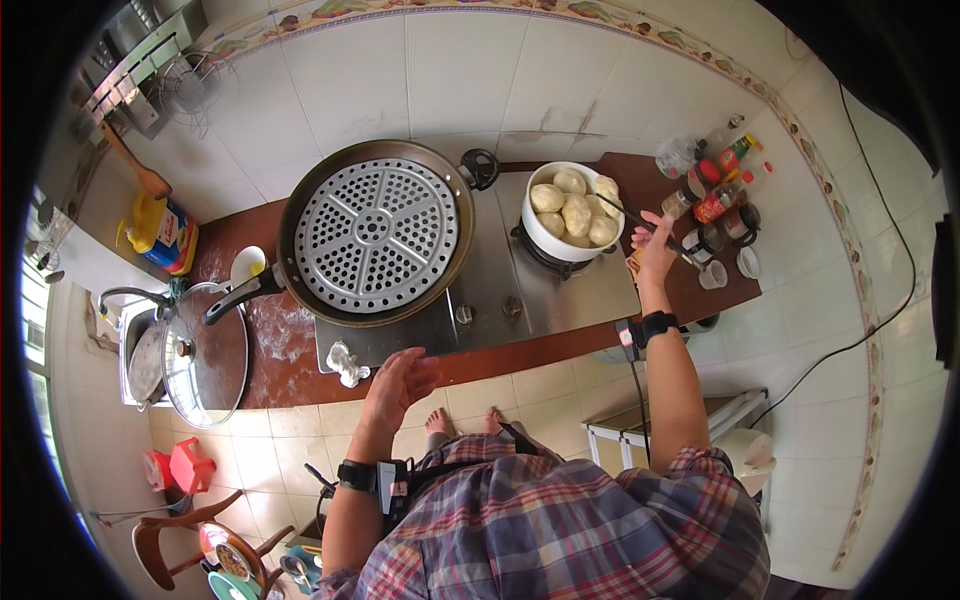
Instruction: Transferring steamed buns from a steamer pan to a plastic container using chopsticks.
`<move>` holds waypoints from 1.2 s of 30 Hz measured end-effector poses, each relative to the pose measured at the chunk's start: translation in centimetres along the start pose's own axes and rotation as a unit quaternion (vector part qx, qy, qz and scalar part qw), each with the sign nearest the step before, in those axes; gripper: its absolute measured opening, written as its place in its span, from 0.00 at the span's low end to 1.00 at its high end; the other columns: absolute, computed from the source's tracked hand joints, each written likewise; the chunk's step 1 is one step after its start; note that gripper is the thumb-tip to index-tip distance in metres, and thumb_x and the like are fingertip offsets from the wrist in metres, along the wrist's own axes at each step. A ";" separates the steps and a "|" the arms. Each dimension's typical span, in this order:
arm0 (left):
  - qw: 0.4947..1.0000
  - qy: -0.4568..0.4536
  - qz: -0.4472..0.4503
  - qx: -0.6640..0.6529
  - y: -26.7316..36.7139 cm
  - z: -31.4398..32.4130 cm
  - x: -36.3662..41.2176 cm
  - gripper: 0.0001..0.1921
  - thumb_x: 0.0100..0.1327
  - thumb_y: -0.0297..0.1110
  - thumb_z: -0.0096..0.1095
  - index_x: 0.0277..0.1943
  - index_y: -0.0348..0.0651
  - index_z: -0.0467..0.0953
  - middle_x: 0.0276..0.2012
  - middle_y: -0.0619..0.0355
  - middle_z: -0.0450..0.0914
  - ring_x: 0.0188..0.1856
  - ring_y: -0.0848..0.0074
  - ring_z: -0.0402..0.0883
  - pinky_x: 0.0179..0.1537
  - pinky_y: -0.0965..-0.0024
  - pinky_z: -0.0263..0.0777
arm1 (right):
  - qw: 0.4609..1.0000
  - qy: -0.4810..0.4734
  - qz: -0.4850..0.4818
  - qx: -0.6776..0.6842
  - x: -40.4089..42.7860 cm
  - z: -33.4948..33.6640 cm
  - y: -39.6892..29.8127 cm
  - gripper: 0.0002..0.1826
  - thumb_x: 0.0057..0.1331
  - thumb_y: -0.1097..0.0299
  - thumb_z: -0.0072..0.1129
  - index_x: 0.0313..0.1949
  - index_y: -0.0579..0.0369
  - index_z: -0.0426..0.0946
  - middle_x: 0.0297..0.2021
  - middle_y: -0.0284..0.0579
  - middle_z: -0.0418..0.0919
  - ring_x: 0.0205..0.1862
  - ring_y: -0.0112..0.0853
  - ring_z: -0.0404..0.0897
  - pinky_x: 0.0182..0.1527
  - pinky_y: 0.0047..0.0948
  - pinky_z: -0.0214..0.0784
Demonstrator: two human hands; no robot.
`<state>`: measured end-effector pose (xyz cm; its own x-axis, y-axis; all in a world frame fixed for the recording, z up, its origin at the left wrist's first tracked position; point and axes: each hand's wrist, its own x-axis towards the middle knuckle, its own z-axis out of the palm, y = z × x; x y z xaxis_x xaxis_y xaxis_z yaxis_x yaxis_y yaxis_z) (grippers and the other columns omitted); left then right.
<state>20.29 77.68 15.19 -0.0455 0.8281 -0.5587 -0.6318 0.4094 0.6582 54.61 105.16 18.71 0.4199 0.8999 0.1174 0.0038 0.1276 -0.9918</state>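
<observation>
My right hand (654, 238) holds a slender dark utensil (630, 215), perhaps chopsticks or tongs. Its far tip reaches a pale lump (607, 187) at the right rim of the white pot (564, 250). Several more pale yellow lumps (576, 214), peeled potatoes or dough balls, fill that pot, which stands on the right burner (559, 264). With fingers loosely bent and nothing in it, my left hand (403, 381) hovers before the counter's front edge. Beyond it, a large frying pan (466, 259) holds a perforated metal steamer plate (373, 227).
Bottles and jars (716, 196) crowd the right end of the counter. The pan's long handle (244, 295) points left, near a glass lid (210, 367) leaning by the sink (142, 322). A crumpled white cloth or tissue (346, 365) lies at the stove's front corner. A cable (870, 330) runs along the right wall.
</observation>
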 end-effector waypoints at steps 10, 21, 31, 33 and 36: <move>1.000 0.016 -0.007 -0.010 -1.4 0.1 0.2 0.17 0.66 0.41 0.49 0.51 0.39 0.69 0.43 0.52 0.77 0.39 0.68 0.80 0.40 0.70 0.75 | 0.997 -0.062 -0.028 -0.031 0.0 -1.0 -0.7 0.26 0.68 0.47 0.43 0.44 0.58 0.76 0.21 0.35 0.73 0.19 0.18 0.69 0.21 0.16 0.63; 0.991 -0.101 -0.048 0.070 0.3 4.5 -0.2 0.22 0.66 0.48 0.49 0.56 0.42 0.67 0.51 0.57 0.75 0.44 0.74 0.77 0.43 0.73 0.70 | 0.912 -0.406 -0.002 0.053 -16.9 -4.5 -4.1 0.07 0.64 0.68 0.51 0.38 0.58 0.73 0.30 0.44 0.78 0.26 0.28 0.75 0.30 0.25 0.68; 0.991 -0.127 -0.015 -0.029 -1.0 8.4 0.4 0.12 0.68 0.41 0.49 0.40 0.42 0.73 0.35 0.61 0.81 0.25 0.84 0.72 0.26 0.83 0.64 | 0.599 -0.546 -0.511 -0.287 -21.5 -2.6 -5.6 0.22 0.59 0.72 0.55 0.55 0.46 0.69 0.39 0.39 0.69 0.36 0.32 0.72 0.38 0.27 0.69; 0.994 -0.107 -0.002 -0.026 -0.9 9.0 0.6 0.12 0.68 0.42 0.49 0.37 0.43 0.73 0.35 0.60 0.81 0.25 0.84 0.71 0.28 0.83 0.66 | 0.864 -0.454 -0.151 -0.157 -21.7 -3.3 -5.5 0.23 0.65 0.72 0.49 0.60 0.52 0.62 0.45 0.43 0.69 0.42 0.34 0.73 0.42 0.26 0.68; 0.995 -0.080 0.047 -0.039 -1.2 10.2 1.0 0.12 0.68 0.43 0.49 0.38 0.43 0.72 0.36 0.58 0.81 0.26 0.85 0.71 0.30 0.83 0.67 | 0.831 -0.528 -0.030 -0.171 -20.5 -5.0 -5.2 0.22 0.68 0.70 0.45 0.60 0.58 0.58 0.40 0.46 0.73 0.42 0.33 0.75 0.44 0.27 0.68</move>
<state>28.89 81.94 19.02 0.0118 0.9143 -0.4048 -0.6889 0.3008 0.6595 50.48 83.94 21.22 -0.6212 0.7830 -0.0326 0.3292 0.2230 -0.9176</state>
